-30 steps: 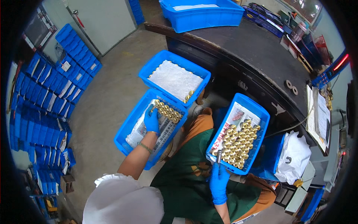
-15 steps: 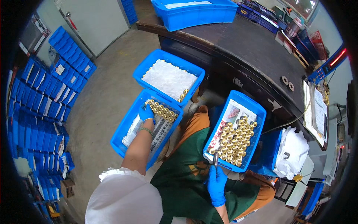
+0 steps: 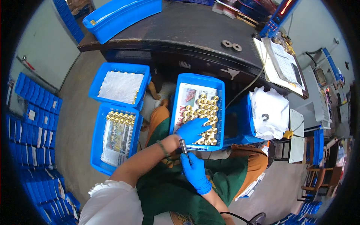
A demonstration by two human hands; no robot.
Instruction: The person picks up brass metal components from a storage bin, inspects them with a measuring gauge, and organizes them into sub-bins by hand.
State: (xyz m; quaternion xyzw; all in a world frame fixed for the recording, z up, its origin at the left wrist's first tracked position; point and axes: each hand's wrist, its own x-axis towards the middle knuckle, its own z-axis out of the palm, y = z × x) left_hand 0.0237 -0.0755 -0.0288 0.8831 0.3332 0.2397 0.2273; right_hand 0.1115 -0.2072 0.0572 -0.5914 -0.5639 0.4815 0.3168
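My left hand [image 3: 193,130], in a blue glove, reaches over the near-left part of the brass fittings [image 3: 207,108] in the right-hand blue bin [image 3: 220,129]. Its fingers are apart and point right; whether they touch a fitting cannot be made out. Below it, my right hand [image 3: 195,174], also gloved, is closed round a slim silver cylindrical tool [image 3: 183,145] that points up beside my left wrist. Neat rows of brass fittings [image 3: 120,117] stand at the far end of the left-hand blue bin [image 3: 98,144], on printed paper.
Behind the left bin, another blue bin [image 3: 119,66] holds brass pieces under a white sheet [image 3: 120,86]. The dark workbench [image 3: 180,28] bears a long blue bin [image 3: 123,18], two metal rings [image 3: 231,45] and papers [image 3: 279,63]. White wrapping [image 3: 269,112] covers a bin at right. Blue bins [image 3: 37,131] are stacked at left.
My left hand has left the left bin's rows and moved right to the fittings in the right bin. My right hand still holds the tool. The whole view has turned toward the right.
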